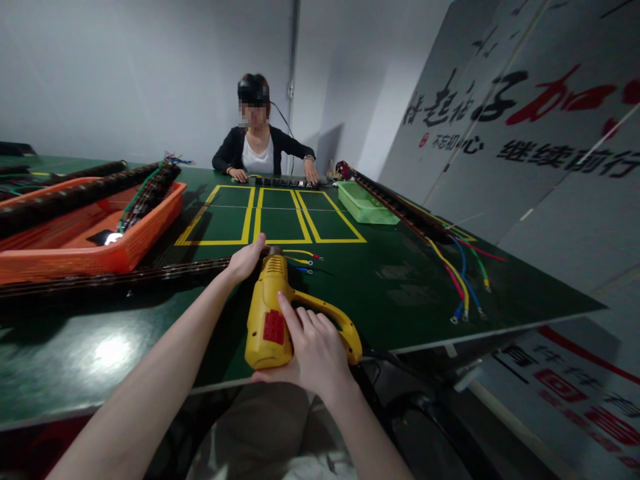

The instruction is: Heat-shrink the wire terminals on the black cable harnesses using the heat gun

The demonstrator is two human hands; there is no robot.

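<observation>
Yellow plastic heat gun (261,303): above near edge of flat green table (385,287), nozzle forward.
Right hand (320,350): my fingers hold the gun, index along its body.
Left hand (246,261): at long black cable bundle (190,269); I can't tell its grip.

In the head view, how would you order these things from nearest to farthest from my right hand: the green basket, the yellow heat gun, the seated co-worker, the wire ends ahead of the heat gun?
From the right hand:
1. yellow heat gun: in its grasp
2. wire ends: a little ahead
3. green basket: farther ahead, to the right
4. seated co-worker: farthest ahead, somewhat left
</observation>
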